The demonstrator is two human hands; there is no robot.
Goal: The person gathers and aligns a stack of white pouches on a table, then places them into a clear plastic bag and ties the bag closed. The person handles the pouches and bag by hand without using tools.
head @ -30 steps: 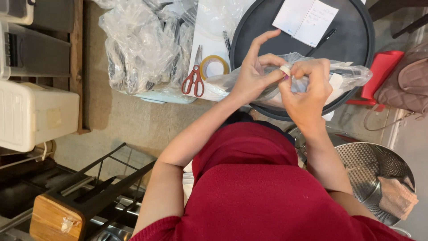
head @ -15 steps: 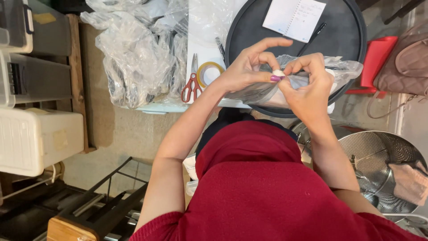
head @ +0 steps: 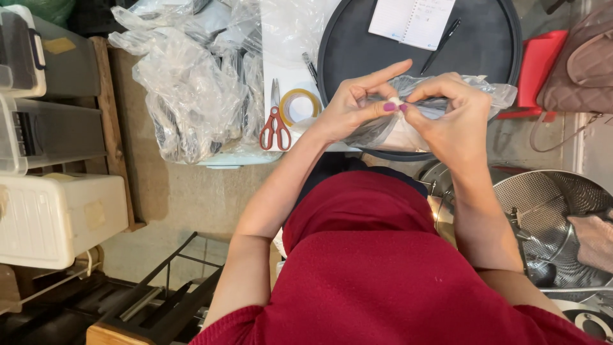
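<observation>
My left hand (head: pixel 351 105) and my right hand (head: pixel 453 121) meet over the near edge of a round black tray (head: pixel 357 45). Both pinch the same small white bit (head: pixel 397 102) at the top of a clear plastic bag (head: pixel 495 92), thumbs and fingertips touching. The left index finger sticks out straight. The bag sags below and behind my hands, and what is inside it is hidden. Red-handled scissors (head: pixel 274 124) and a yellowish tape roll (head: pixel 300 105) lie just left of my left hand.
A white notepad (head: pixel 412 19) and a black pen (head: pixel 440 45) lie on the tray. A heap of clear plastic bags (head: pixel 185 89) sits to the left. A metal colander (head: pixel 549 217), a red object (head: pixel 539 64) and a brown handbag (head: pixel 578 70) are at the right, storage boxes (head: pixel 57 217) at the left.
My hands have closed in on each other over the bag, and the fingertips now pinch the white bit together. The bag has stayed over the tray's near edge.
</observation>
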